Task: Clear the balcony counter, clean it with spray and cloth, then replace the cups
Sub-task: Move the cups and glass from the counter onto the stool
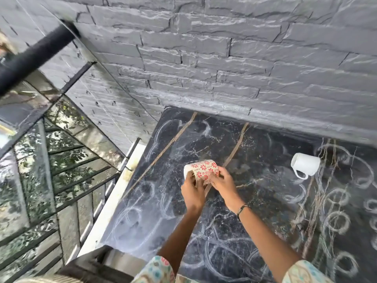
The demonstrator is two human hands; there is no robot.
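- Two bare hands are holding a flower-patterned cup over the middle of a dark marble counter.
- The left hand is gripping the cup from below, with the fingers curled around its lower side.
- The right hand is grasping the cup's right end, with the fingers bent over it.
- The cup is lying tilted on its side, with red flowers on a cream body and a white rim facing left.
- A white cup is sitting well apart to the right, near the wall, tipped in this wide view with its handle pointing toward the person.
- The counter is showing pale ring marks and swirled smears.
- A grey stone wall is standing behind the counter.
- A glass railing is running along the left.
- A bracelet is circling the right wrist.
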